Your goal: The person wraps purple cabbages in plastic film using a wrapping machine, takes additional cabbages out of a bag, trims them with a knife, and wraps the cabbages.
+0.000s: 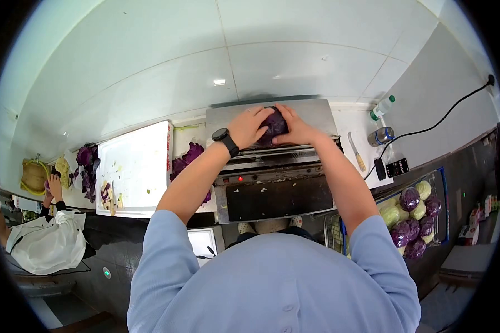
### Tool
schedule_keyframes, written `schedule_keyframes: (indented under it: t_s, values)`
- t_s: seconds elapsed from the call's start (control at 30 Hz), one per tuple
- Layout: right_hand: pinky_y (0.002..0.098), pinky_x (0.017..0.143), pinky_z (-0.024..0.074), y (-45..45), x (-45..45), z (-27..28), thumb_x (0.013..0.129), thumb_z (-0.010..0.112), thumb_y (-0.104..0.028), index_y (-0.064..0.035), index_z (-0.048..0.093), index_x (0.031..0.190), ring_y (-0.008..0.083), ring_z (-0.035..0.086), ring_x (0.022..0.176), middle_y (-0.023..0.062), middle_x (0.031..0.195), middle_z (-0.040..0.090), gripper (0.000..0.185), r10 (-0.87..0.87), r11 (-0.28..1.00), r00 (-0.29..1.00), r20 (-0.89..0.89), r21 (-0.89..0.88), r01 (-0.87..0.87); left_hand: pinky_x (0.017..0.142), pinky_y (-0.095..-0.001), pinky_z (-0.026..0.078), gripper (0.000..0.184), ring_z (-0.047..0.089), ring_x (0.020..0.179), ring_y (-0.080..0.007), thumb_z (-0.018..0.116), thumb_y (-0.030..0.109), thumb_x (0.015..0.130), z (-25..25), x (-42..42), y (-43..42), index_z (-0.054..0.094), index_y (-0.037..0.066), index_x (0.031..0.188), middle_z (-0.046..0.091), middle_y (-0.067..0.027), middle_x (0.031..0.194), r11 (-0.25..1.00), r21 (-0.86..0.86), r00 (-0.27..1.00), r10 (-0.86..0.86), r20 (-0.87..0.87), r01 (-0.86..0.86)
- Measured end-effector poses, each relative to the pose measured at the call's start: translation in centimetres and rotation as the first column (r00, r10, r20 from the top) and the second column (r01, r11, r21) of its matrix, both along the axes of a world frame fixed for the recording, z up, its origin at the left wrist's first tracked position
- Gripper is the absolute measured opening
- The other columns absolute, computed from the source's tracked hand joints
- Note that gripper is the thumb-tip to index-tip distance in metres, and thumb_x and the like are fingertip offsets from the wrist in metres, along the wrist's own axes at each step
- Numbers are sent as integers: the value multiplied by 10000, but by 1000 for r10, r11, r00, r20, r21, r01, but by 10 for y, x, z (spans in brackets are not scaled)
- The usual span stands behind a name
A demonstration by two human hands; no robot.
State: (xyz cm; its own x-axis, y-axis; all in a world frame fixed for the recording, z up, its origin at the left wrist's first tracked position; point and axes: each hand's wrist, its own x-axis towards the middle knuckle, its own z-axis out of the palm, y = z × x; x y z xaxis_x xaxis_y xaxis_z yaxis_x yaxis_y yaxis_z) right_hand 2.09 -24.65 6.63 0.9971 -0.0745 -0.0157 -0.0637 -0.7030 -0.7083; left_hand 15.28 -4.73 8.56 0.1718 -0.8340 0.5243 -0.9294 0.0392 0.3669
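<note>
A round purple cabbage (273, 126) rests on the steel top of a machine (222, 118), near its front edge. My left hand (249, 126) is wrapped round the cabbage's left side. Round the right side curves my right hand (298, 129), its fingers over the top. The fingertips of both hands come close together at the back of the cabbage. Below, on the machine's front, a red light (240, 179) glows above a dark panel (278, 198) with small scraps on it.
On the left are a white cutting board (136, 161) with a knife (112, 202), loose purple leaves (87, 161) and a co-worker in white (50, 241). Right: a knife (356, 152), bottle (382, 108), metal cup (380, 136), phone (397, 167), black cable (444, 123) and a crate of cabbages (444, 205).
</note>
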Motion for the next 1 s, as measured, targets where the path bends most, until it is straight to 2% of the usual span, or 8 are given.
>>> schedule_keyframes:
  t_s: [0.17, 0.27, 0.43, 0.53, 0.6, 0.67, 0.83, 1.0]
  values:
    - [431, 1168, 338, -12, 25, 6, 956, 615, -458, -34, 296, 1560, 385, 327, 1461, 283, 1571, 306, 804, -98, 919, 980, -176, 361, 157, 767, -430, 506, 275, 615, 924, -365, 707, 38, 785, -16, 2, 7, 673, 61, 1057, 624, -124, 984, 996, 33, 983, 90, -161, -86]
    - [434, 1164, 336, 5, 33, -12, 985, 574, -485, -26, 357, 1528, 387, 373, 1434, 293, 1530, 378, 743, -202, 976, 978, -55, 73, 206, 765, -439, 514, 203, 623, 901, -362, 698, 17, 767, -24, -38, 40, 686, 46, 968, 632, -131, 957, 996, -56, 993, 59, -100, -65]
    - [442, 1158, 337, -6, 30, -28, 982, 559, -553, -43, 363, 1526, 389, 421, 1402, 267, 1514, 427, 772, -212, 961, 977, 27, 189, 203, 722, -404, 511, 191, 626, 831, -333, 690, -44, 760, -34, -136, 149, 708, 26, 937, 619, -129, 876, 967, 38, 902, 248, -353, -251]
    - [436, 1178, 309, 8, 14, 18, 993, 507, -595, -68, 332, 1553, 318, 400, 1434, 206, 1525, 448, 789, -254, 892, 942, -221, 323, 316, 717, -371, 534, 170, 652, 796, -311, 711, -30, 793, -38, -189, 229, 719, 17, 957, 635, -128, 869, 761, 157, 602, 606, -519, -630]
    - [432, 1162, 329, -26, 27, -35, 1000, 497, -592, -82, 334, 1556, 311, 423, 1409, 191, 1536, 424, 773, -197, 969, 980, -38, 141, 201, 750, -391, 541, 187, 666, 854, -340, 696, -5, 825, -71, -217, 287, 711, 5, 1012, 668, -161, 924, 497, 249, 326, 799, -506, -831]
    - [428, 1167, 320, -7, 22, -14, 1000, 506, -579, -146, 379, 1547, 308, 392, 1428, 157, 1548, 405, 709, -213, 899, 968, -129, 362, 246, 800, -422, 541, 195, 669, 920, -377, 676, 24, 851, -97, -247, 346, 702, -1, 1042, 694, -194, 1002, 223, 305, 58, 881, -469, -926]
    - [420, 1154, 327, -4, 23, -7, 998, 518, -565, -132, 373, 1550, 315, 398, 1425, 176, 1553, 397, 716, -222, 955, 967, -123, 174, 242, 865, -428, 542, 259, 687, 972, -384, 672, 59, 857, -179, -263, 469, 701, -12, 1105, 717, -212, 1058, -221, 440, -368, 886, -283, -870]
    - [440, 1149, 340, -12, 26, -14, 989, 535, -557, -86, 382, 1538, 355, 411, 1412, 239, 1534, 402, 740, -278, 957, 956, -91, 58, 284, 1150, -434, 383, 629, 466, 1355, -394, 688, 147, 886, -244, -244, 526, 446, -31, 1439, 447, -270, 1484, -428, 696, -654, 753, -78, -577]
